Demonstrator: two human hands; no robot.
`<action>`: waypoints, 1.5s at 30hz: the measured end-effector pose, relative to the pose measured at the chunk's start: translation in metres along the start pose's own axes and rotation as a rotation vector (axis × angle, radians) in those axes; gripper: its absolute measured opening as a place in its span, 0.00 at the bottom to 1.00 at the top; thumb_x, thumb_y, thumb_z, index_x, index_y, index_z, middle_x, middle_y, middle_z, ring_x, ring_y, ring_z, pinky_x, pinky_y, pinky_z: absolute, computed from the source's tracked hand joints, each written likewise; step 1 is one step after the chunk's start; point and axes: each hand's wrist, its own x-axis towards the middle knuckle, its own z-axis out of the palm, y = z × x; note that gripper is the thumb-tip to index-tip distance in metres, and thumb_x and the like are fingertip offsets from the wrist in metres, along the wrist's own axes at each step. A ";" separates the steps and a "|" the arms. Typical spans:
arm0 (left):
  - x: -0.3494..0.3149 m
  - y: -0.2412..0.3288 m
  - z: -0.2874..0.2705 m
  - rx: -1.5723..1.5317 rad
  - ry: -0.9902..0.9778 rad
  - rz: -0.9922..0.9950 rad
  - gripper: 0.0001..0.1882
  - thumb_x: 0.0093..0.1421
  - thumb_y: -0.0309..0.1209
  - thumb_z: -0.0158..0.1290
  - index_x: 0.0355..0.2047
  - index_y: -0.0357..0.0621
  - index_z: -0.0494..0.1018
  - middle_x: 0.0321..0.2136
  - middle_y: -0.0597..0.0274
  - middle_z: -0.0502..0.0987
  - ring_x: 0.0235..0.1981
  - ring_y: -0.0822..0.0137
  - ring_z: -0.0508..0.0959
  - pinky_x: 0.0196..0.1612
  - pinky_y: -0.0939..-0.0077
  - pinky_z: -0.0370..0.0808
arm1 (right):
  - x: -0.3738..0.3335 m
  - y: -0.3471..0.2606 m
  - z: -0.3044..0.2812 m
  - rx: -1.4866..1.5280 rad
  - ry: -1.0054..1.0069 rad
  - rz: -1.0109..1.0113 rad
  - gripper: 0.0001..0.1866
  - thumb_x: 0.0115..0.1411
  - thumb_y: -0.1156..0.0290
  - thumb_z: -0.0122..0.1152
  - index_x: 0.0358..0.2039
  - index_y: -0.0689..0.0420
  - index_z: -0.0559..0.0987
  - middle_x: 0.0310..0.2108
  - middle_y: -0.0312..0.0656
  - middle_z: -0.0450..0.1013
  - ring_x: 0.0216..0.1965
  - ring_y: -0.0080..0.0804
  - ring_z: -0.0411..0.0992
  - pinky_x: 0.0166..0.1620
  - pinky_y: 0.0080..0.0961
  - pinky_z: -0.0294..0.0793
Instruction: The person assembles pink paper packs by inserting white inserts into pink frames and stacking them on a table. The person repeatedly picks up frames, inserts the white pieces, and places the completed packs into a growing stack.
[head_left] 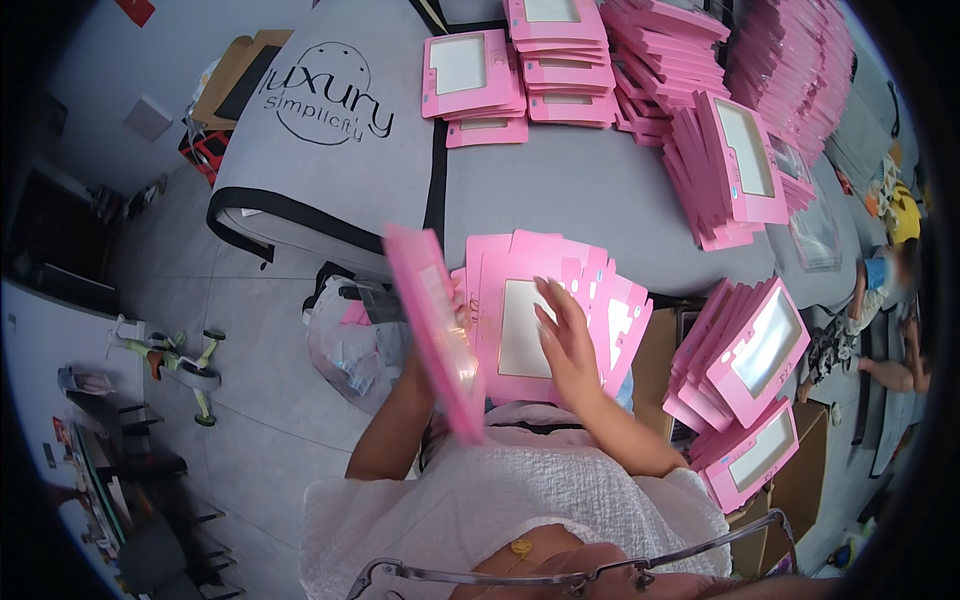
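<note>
A pink window box (pixel 428 320) stands tilted on edge, smeared by motion. My left hand (pixel 461 306) grips it from behind and is largely hidden by it. Below, several flat pink window boxes (pixel 550 262) lie fanned out over my lap. My right hand (pixel 572 355) is over the top one, its fingers apart beside the white window (pixel 522 350). Nothing shows in that hand; whether it touches the card I cannot tell.
Ahead is a grey sofa (pixel 560 190) bearing stacks of pink boxes (pixel 565 75). More pink boxes (pixel 745 350) lean at my right, by an open cardboard carton (pixel 800 470). A clear plastic bag (pixel 345 345) sits left of my lap. Another person (pixel 850 310) is at the far right.
</note>
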 end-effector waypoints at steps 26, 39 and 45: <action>0.017 0.040 0.061 0.883 0.050 -0.098 0.29 0.53 0.22 0.58 0.54 0.35 0.61 0.47 0.59 0.72 0.49 0.68 0.71 0.53 0.71 0.68 | -0.028 -0.025 -0.077 -0.589 -0.050 0.310 0.29 0.55 0.68 0.62 0.55 0.65 0.65 0.45 0.54 0.71 0.48 0.41 0.71 0.52 0.31 0.67; 0.083 0.020 0.218 2.612 -1.045 -0.219 0.22 0.39 0.35 0.65 0.35 0.43 0.74 0.30 0.52 0.75 0.38 0.51 0.74 0.45 0.63 0.70 | 0.043 -0.041 -0.047 -0.428 -0.212 0.368 0.26 0.53 0.72 0.64 0.52 0.65 0.69 0.36 0.45 0.76 0.37 0.27 0.74 0.41 0.24 0.72; 0.026 0.036 0.111 1.542 0.272 1.055 0.29 0.47 0.25 0.62 0.50 0.39 0.66 0.54 0.52 0.62 0.55 0.58 0.64 0.58 0.61 0.61 | -0.023 0.009 -0.024 0.346 0.225 0.515 0.15 0.59 0.74 0.58 0.47 0.62 0.73 0.39 0.34 0.74 0.37 0.17 0.69 0.42 0.17 0.70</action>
